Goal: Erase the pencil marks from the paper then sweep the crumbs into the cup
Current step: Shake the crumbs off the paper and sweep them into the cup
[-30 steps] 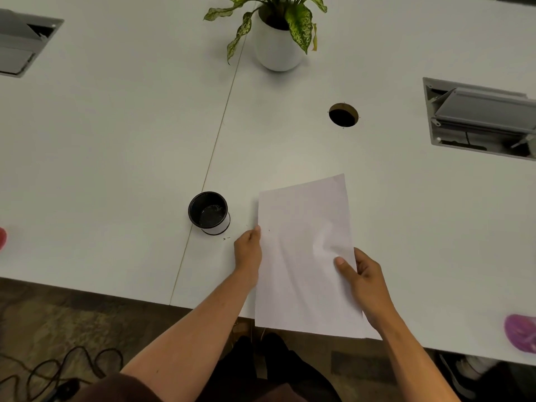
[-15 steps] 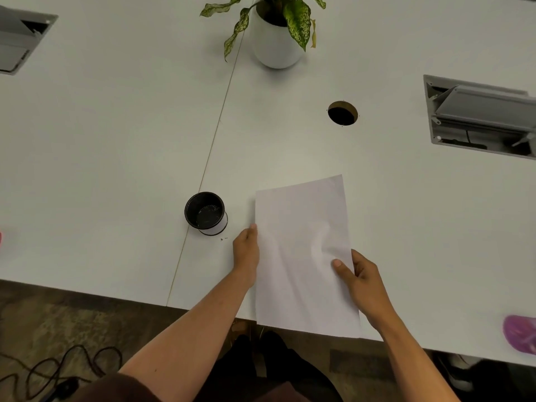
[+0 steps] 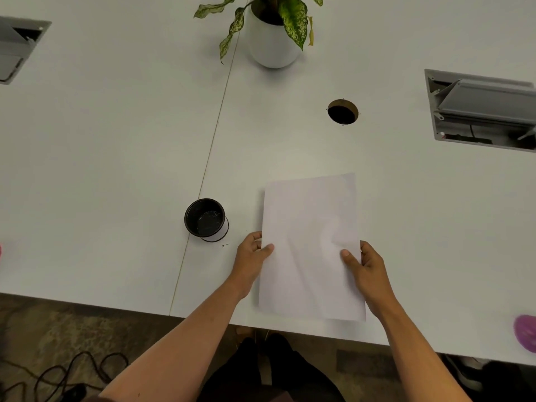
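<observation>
Head view looks down on the paper, a white sheet lying lengthwise away from the person near the front edge of the table; no pencil marks show on it from here, though faint ones would be too small to tell; its surface is slightly rippled, which suggests it is lifted a touch or being handled rather than lying dead flat. The left hand pinches the sheet's left edge, thumb on top and fingers tucked beneath; the right hand grips the right edge the same way, thumb laid over the paper; held at both sides like this, the sheet can be carried level or tipped without spilling whatever lies on it, so I judge the erasing done and the crumbs the matter in hand. The cup, black inside with a pale wall, stands upright just to the left of the sheet, near but apart from it; a few dark specks lie on the table beside its base, likely stray crumbs; it sits close so the sweep is short. Further out, a potted plant stands at the far side, a round cable hole lies beyond the paper, and an open cable hatch sits off to the right.
</observation>
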